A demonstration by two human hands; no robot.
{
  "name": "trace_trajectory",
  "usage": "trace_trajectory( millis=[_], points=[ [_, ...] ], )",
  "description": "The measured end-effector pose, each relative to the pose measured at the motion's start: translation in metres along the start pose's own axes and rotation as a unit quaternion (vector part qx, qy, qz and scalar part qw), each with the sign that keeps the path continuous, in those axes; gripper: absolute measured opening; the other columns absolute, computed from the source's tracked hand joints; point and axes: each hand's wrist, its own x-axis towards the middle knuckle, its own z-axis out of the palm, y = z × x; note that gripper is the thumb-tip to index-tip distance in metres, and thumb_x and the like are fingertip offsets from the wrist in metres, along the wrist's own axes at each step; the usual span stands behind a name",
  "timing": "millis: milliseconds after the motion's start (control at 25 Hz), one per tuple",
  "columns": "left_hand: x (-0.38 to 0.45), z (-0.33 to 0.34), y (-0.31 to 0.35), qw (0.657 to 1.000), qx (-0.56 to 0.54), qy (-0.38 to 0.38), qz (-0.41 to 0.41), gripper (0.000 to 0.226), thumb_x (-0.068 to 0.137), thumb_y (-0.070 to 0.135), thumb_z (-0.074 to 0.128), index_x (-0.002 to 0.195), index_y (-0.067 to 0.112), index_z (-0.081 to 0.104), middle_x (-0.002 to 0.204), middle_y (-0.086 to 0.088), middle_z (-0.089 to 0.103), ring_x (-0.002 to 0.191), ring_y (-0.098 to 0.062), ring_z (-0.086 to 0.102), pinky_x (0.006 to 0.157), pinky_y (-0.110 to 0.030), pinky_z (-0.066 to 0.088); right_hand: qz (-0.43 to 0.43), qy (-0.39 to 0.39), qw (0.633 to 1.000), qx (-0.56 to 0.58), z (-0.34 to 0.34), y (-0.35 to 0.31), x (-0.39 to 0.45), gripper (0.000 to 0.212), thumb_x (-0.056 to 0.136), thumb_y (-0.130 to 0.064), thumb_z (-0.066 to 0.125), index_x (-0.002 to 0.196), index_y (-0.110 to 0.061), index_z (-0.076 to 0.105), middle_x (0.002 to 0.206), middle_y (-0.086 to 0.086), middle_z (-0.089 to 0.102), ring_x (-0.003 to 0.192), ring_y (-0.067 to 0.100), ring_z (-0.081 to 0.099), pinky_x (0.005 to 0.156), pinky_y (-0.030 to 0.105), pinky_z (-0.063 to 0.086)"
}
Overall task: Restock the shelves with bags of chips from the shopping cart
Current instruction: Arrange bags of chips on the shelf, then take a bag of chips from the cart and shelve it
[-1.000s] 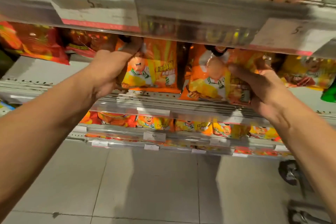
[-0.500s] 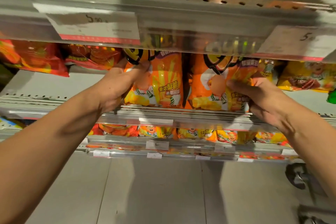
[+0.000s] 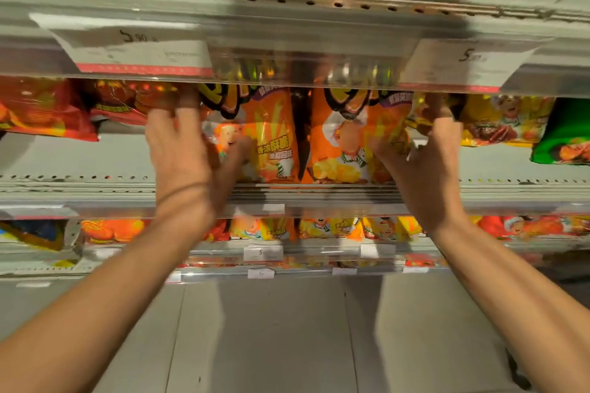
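Two orange chip bags stand upright side by side at the front edge of the middle shelf [image 3: 95, 191], under the price-tag rail of the upper shelf [image 3: 287, 19]. The left orange bag [image 3: 271, 143] and right orange bag [image 3: 344, 143] touch along their inner edges; their tops are hidden behind the rail.

Handling, as a judgement: air-filled foil bags, light, soft, slick film, contents crush easily. Best held by the side seams or flat against the faces with a loose palm, no squeezing in the middle. Standing bags look likely to tip forward if let go off balance.

Left hand [image 3: 182, 150]: fingers spread, not clamped. Fingertips reach the upper left corner of the left orange bag, next to the red chip bags [image 3: 121, 102]; the thumb lies across the bag's lower face. It looks like pressing or steadying, not a closed grip.

Right hand [image 3: 427, 163]: also spread, palm against the right side of the right orange bag, fingertips up by the yellow chip bags [image 3: 504, 121] just beside. Whether a finger hooks behind the bag, cannot tell.

A green bag [image 3: 565, 137] sits at the far right of the shelf. Lower shelves [image 3: 319, 252] hold more orange bags. Cart not clearly visible.
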Motion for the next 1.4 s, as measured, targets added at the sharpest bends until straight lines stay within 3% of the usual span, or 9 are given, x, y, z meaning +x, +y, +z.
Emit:
trace_trajectory(
  millis=[80,160,360,560,720,880,1040,1200,1400],
  points=[
    [-0.026,-0.008,0.009,0.991,0.056,-0.041,0.113,0.059,0.089,0.039,0.067,0.142,0.017,0.051,0.135,-0.023,0.047,0.122,-0.037,0.045,0.102,-0.045,0.042,-0.065,0.022,0.992,-0.106,0.002,-0.001,-0.015,0.054,0.080,-0.030,0.081,0.127,-0.023,0.055,0.116,-0.001,0.042,0.118,0.028,0.043,0.098,0.038,0.042],
    [-0.042,-0.006,0.016,0.975,0.121,-0.140,0.126,0.056,0.095,0.044,0.059,0.147,0.028,0.049,0.141,-0.016,0.046,0.124,-0.035,0.045,0.100,-0.048,0.045,-0.096,-0.007,0.983,-0.157,0.004,-0.003,-0.026,0.058,0.084,-0.031,0.074,0.136,-0.019,0.053,0.126,0.013,0.043,0.128,0.032,0.042,0.108,0.034,0.036],
    [-0.042,-0.001,0.028,0.917,0.303,-0.213,0.150,0.065,0.100,0.060,0.027,0.158,0.031,0.022,0.147,-0.010,0.037,0.132,-0.027,0.033,0.105,-0.041,0.039,-0.042,-0.092,0.977,-0.187,0.007,-0.004,-0.032,0.057,0.085,-0.014,0.076,0.138,-0.015,0.056,0.146,0.023,0.032,0.124,0.044,0.049,0.105,0.055,0.046],
    [-0.026,-0.035,0.078,0.923,0.194,-0.330,0.031,0.066,0.093,0.055,0.057,0.151,0.029,0.039,0.149,-0.011,0.039,0.131,-0.034,0.044,0.111,-0.040,0.036,-0.012,-0.212,0.967,-0.145,-0.030,-0.031,-0.030,0.056,0.087,-0.016,0.074,0.140,-0.020,0.057,0.149,0.017,0.037,0.137,0.032,0.040,0.116,0.030,0.029],
    [-0.038,-0.056,0.160,0.918,0.158,-0.361,0.051,0.069,0.093,0.055,0.058,0.152,0.025,0.039,0.152,-0.009,0.038,0.139,-0.030,0.037,0.116,-0.045,0.030,0.015,-0.229,0.965,-0.129,-0.114,-0.068,-0.050,0.055,0.089,-0.019,0.073,0.141,-0.021,0.056,0.144,0.014,0.048,0.137,0.028,0.040,0.109,0.021,0.025],
    [-0.085,-0.050,0.279,0.889,0.123,-0.403,0.177,0.067,0.095,0.061,0.044,0.154,0.030,0.037,0.159,-0.006,0.034,0.142,-0.027,0.037,0.115,-0.041,0.028,0.071,-0.161,0.977,-0.121,-0.254,-0.094,-0.082,0.053,0.089,-0.008,0.073,0.139,-0.005,0.056,0.136,0.020,0.057,0.129,0.038,0.050,0.111,0.032,0.027],
    [-0.112,-0.033,0.419,0.871,0.015,-0.435,0.227,0.077,0.083,0.068,0.037,0.143,0.024,0.053,0.146,-0.007,0.051,0.132,-0.032,0.049,0.110,-0.043,0.038,0.166,-0.058,0.976,-0.126,-0.410,-0.100,-0.106,0.047,0.091,-0.004,0.070,0.136,-0.005,0.058,0.125,0.010,0.063,0.119,0.031,0.059,0.100,0.021,0.040],
    [-0.135,0.002,0.538,0.850,-0.083,-0.450,0.263,0.043,0.091,0.045,0.063,0.128,0.023,0.061,0.127,0.000,0.061,0.119,-0.025,0.057,0.101,-0.038,0.046,0.218,0.001,0.960,-0.179,-0.547,-0.081,-0.130,0.046,0.093,-0.018,0.070,0.137,-0.019,0.056,0.126,0.002,0.064,0.115,0.010,0.059,0.102,0.028,0.045],
    [-0.164,0.073,0.649,0.791,-0.135,-0.505,0.318,0.054,0.095,0.046,0.061,0.143,0.024,0.051,0.144,0.000,0.048,0.133,-0.021,0.046,0.110,-0.040,0.040,0.290,0.090,0.933,-0.191,-0.648,-0.042,-0.156,0.046,0.094,-0.020,0.069,0.138,-0.019,0.055,0.123,0.000,0.064,0.119,0.015,0.060,0.100,0.039,0.049]
  ],
)
